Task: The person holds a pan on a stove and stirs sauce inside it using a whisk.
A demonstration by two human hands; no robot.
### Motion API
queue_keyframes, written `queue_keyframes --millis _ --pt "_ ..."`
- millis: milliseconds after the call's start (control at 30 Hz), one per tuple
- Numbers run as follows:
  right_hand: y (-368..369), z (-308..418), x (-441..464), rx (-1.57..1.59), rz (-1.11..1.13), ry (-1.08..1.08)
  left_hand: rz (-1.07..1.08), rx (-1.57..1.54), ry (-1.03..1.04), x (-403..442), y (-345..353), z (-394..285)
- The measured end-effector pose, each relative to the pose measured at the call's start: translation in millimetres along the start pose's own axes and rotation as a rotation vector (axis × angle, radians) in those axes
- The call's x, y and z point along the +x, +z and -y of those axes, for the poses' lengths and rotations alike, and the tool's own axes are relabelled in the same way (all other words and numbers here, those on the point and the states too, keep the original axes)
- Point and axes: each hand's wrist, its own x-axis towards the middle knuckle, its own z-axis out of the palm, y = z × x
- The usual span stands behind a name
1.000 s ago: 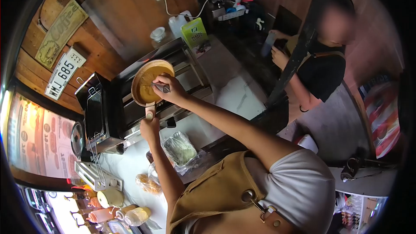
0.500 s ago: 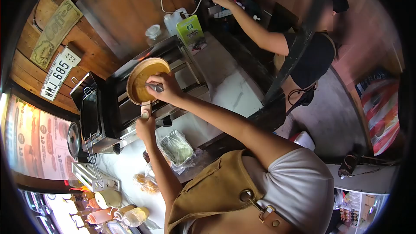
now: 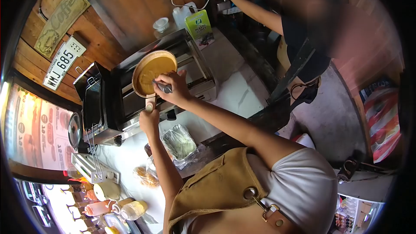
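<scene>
A frying pan holding a yellow-brown sauce sits over the stove, tilted slightly. My left hand is wrapped round its handle. Over the pan's near rim, my right hand grips a utensil with a grey handle. The utensil's working end reaches into the sauce, and I cannot make out its kind. Below my forearms lies a plastic-lined tray with pale green contents.
A black fryer with a wire basket stands left of the stove. Squeeze bottles and a bagged bread are at lower left. A green box of plastic gloves stands behind. Another person reaches over the counter at right.
My right hand has moved toward the pan's near edge, with the utensil still in it. My left hand keeps its hold on the handle. The other person's head and arm have shifted.
</scene>
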Motion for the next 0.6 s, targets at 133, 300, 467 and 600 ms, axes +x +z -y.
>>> queue_keyframes --millis 133,300,467,600 --pt "-3 -6 7 -0.075 -0.025 -0.003 0.02 -0.007 -0.017 -4 -6 -8" --pt "-26 23 -1 -0.039 0.032 0.001 0.019 0.031 -0.006 -1 -3 -1" --pt "-12 17 -6 -0.019 0.051 0.0 -0.029 -0.013 0.008 -9 -6 -10" --pt "-3 -9 6 -0.11 -0.038 -0.018 -0.149 0.026 0.092 0 7 2"
